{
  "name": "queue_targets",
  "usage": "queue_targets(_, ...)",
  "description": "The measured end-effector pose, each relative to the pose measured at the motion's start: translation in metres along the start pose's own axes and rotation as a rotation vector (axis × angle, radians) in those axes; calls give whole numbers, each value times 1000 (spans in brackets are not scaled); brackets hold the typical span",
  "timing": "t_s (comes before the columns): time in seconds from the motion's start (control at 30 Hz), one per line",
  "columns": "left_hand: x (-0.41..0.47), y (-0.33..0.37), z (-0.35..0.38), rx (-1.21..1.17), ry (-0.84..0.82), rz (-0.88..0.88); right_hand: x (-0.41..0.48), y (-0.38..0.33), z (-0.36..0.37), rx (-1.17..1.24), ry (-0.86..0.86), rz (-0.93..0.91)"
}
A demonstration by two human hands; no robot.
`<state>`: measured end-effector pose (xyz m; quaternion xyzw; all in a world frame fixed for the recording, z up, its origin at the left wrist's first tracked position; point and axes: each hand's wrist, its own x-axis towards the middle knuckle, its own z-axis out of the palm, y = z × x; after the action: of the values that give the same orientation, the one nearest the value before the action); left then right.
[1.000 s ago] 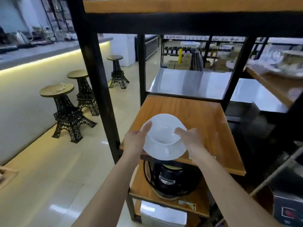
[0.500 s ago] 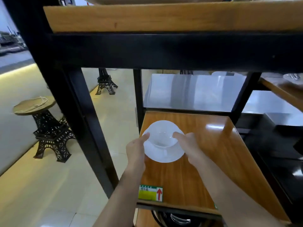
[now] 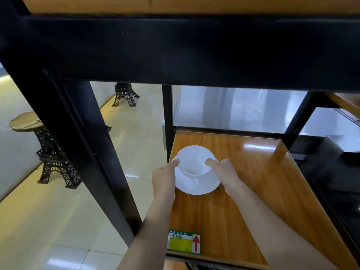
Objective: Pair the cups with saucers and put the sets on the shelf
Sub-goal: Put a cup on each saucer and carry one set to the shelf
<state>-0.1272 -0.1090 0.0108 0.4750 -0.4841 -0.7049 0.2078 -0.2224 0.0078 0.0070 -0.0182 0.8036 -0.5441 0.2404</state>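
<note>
White porcelain cup (image 3: 193,162) sits in its round white saucer (image 3: 198,184), handle toward the camera, on the glossy wooden shelf board (image 3: 243,191) near the left rear corner. Left hand (image 3: 164,180) and right hand (image 3: 226,173) each clamp a saucer edge, thumbs touching the cup's rim. Whether the saucer is fully down, I can't tell. Best played level: settle it flat, then ease both grips off sideways. Watch the black steel post (image 3: 167,121) just behind-left and the board's left edge; plenty of open board to the right.
</note>
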Motion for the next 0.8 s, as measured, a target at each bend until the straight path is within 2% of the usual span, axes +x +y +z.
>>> queue_targets(0.17,4,0,2,112,46,37,-2,0,-1,-78,5,1)
queue_targets(0.3,5,0,3,135,14,46,-3,0,-2,-235,54,-3)
queue_targets(0.43,3,-2,2,169,5,71,-7,0,-5,-208,71,-34)
queue_targets(0.53,-3,-1,-5,215,7,128,-16,2,-9,-239,146,-103)
queue_targets(0.63,-15,2,-15,379,88,229,-28,7,-18,-330,223,-192)
queue_targets(0.8,-55,5,-24,598,137,559,-57,21,-37,-391,245,-298)
